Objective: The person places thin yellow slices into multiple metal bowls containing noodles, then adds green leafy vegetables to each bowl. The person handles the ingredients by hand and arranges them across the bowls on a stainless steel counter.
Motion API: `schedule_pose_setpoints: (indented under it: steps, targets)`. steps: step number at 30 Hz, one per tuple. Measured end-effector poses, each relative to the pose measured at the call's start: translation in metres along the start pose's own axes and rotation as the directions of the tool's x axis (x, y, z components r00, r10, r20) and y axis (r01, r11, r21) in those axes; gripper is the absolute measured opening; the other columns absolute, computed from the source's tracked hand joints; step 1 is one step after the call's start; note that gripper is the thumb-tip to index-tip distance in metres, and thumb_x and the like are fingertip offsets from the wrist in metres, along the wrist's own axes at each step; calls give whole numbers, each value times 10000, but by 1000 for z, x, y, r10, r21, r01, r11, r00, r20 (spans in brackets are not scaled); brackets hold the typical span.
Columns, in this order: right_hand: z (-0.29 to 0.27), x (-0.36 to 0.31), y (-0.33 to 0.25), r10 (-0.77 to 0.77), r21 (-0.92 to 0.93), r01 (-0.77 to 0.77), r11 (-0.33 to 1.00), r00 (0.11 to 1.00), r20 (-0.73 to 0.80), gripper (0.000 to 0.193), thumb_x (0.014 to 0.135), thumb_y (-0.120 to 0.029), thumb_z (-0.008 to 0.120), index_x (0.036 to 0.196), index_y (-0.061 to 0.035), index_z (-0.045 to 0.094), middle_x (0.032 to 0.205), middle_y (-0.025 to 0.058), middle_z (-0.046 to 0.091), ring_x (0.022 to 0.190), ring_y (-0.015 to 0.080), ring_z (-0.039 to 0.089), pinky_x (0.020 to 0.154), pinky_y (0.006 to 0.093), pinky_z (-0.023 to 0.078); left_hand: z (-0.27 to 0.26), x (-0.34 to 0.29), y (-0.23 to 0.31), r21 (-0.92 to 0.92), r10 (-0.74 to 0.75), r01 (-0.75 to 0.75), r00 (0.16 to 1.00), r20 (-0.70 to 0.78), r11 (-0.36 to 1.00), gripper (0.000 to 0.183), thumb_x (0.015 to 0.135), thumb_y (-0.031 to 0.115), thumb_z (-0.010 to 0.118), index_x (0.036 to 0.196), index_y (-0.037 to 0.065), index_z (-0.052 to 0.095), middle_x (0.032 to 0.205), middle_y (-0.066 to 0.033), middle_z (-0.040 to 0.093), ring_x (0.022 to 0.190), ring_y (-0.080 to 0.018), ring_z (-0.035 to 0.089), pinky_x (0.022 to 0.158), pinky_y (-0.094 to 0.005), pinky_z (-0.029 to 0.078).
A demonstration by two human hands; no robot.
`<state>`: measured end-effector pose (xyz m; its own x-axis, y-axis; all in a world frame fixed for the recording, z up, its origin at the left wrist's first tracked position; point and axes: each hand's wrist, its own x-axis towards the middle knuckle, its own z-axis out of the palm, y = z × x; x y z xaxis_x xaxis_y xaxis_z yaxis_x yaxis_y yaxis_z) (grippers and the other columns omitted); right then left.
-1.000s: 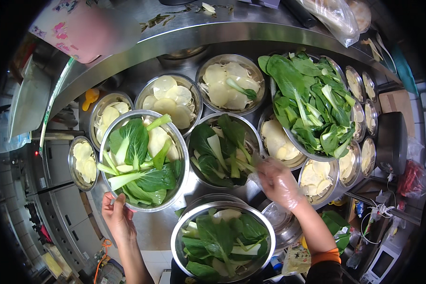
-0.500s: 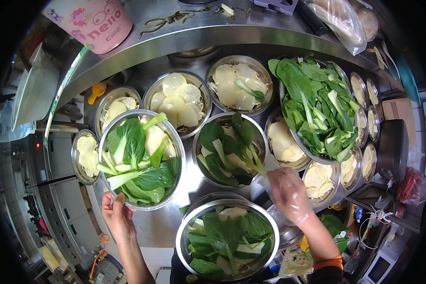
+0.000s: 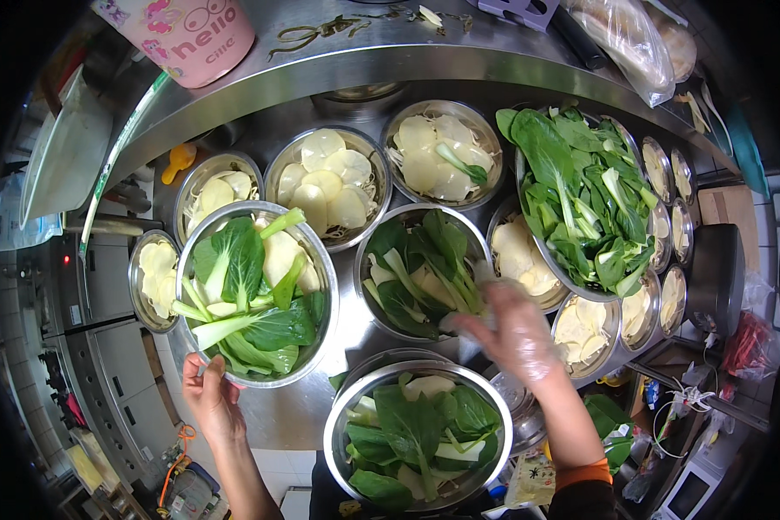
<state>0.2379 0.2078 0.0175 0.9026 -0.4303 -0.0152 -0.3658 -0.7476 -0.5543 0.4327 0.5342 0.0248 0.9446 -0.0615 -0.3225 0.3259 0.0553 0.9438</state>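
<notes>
On the left, my bare left hand [image 3: 214, 400] pinches the lower rim of a metal bowl [image 3: 325, 325] of bok choy and potato slices, tilted a little. My right hand [image 3: 518, 336], in a clear plastic glove, is at the right rim of the middle metal bowl [image 3: 366, 299], its thumb apart from its slightly blurred fingers and no leaf visible in it. Bok choy leaves [image 3: 442, 251] lie over pale slices in that middle bowl. Closest to me stands another metal bowl [image 3: 331, 433] with bok choy on top.
A heaped bowl of bok choy leaves [image 3: 581, 199] stands at the right. Several bowls of potato slices [image 3: 325, 182] surround the middle one, more at far right. A raised steel shelf [image 3: 390, 65] crosses the back, bearing a pink bucket [image 3: 191, 43] and a plastic bag [image 3: 624, 43].
The leaf my right hand held by its stem now lies in the middle bowl. That hand has moved slightly left and spread its thumb. My left hand stays at the tilted bowl.
</notes>
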Motion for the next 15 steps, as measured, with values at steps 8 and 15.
schedule_pose_setpoints:
  steps: [8, 15]
  targets:
    - [25, 0, 20, 221, 214, -226, 950, 974, 46, 210, 760, -103, 653, 910, 27, 584, 898, 238, 579, 802, 423, 582, 717, 466, 484, 0, 0, 2, 8, 12, -12, 1000, 16, 1000, 101, 863, 35, 612, 867, 80, 522, 702, -12, 588, 440, -46, 489, 348, -157, 313]
    - [28, 5, 17, 160, 136, -165, 977, 986, 45, 139, 751, -48, 635, 878, 0, 605, 836, 182, 593, 799, 379, 589, 697, 404, 485, 7, -1, -1, 1, -9, 9, 1000, 16, 1000, 101, 856, 18, 607, 860, 78, 525, 692, -8, 571, 425, -48, 466, 349, -164, 313]
